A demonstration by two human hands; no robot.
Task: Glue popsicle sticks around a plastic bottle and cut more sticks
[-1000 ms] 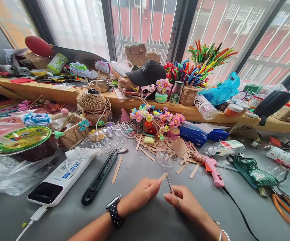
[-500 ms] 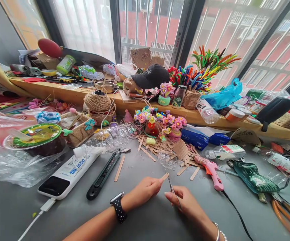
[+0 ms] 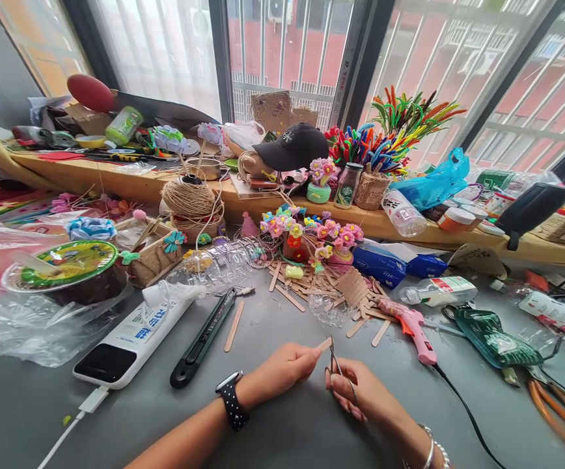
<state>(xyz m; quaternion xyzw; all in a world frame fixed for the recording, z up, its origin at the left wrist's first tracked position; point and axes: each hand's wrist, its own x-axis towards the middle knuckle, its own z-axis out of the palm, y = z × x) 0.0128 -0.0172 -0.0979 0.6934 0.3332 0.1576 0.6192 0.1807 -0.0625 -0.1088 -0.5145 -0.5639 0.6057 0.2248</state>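
Observation:
Low over the grey table, my left hand (image 3: pixel 289 363) pinches a short wooden craft stick (image 3: pixel 325 344) that points up and to the right. My right hand (image 3: pixel 353 385) is closed around small metal scissors (image 3: pixel 335 365), fingers through the handles. The scissor blades meet the tip of the stick; whether they cut into it I cannot tell. A pile of loose craft sticks (image 3: pixel 291 296) lies beyond my hands, with a small square panel of joined sticks (image 3: pixel 352 288) on it. One single stick (image 3: pixel 234 327) rests apart to the left.
A pink glue gun (image 3: pixel 416 332) with a black cord lies to the right. On the left are a green utility knife (image 3: pixel 204 339), a white charging device (image 3: pixel 133 335) and a lidded bowl (image 3: pixel 68 267). Fuzzy flowers (image 3: pixel 302 228) and twine (image 3: pixel 192 202) stand behind.
My right hand has shifted slightly, its fingers now curled differently around the scissor handles. The left hand keeps its pinch on the stick. The whole view has moved a little.

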